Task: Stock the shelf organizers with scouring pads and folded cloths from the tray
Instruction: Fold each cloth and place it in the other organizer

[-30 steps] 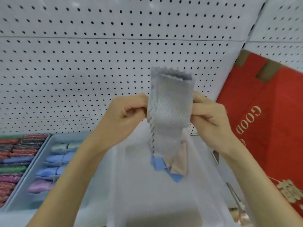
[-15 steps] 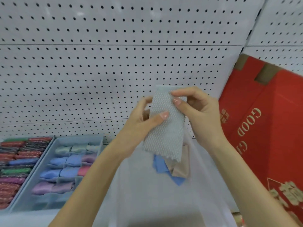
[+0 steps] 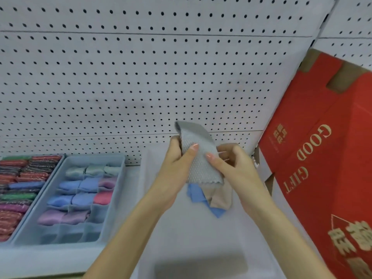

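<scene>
A grey textured cloth (image 3: pixel 198 158) is held up over the pale tray (image 3: pixel 193 238), folded into a narrow strip. My left hand (image 3: pixel 177 164) pinches its left side with the thumb on the front. My right hand (image 3: pixel 231 166) grips its right edge. Below the cloth, a blue cloth (image 3: pixel 196 195) and a beige cloth (image 3: pixel 220 198) lie in the tray. To the left, a blue divided organizer (image 3: pixel 118 198) holds several folded cloths in green, blue, pink and purple. Further left, another organizer (image 3: pixel 52 178) is packed with several colourful scouring pads (image 3: pixel 14 198).
A white pegboard wall (image 3: pixel 141 77) rises behind the shelf. A large red cardboard box (image 3: pixel 322 158) printed "GOOD GIFT" leans at the right, close to my right arm. The front cells of the blue organizer look bare.
The grey cloth has been folded shorter and lowered toward the tray. Both hands shifted their grip from its sides to its front. The view dropped, showing more of the organizers.
</scene>
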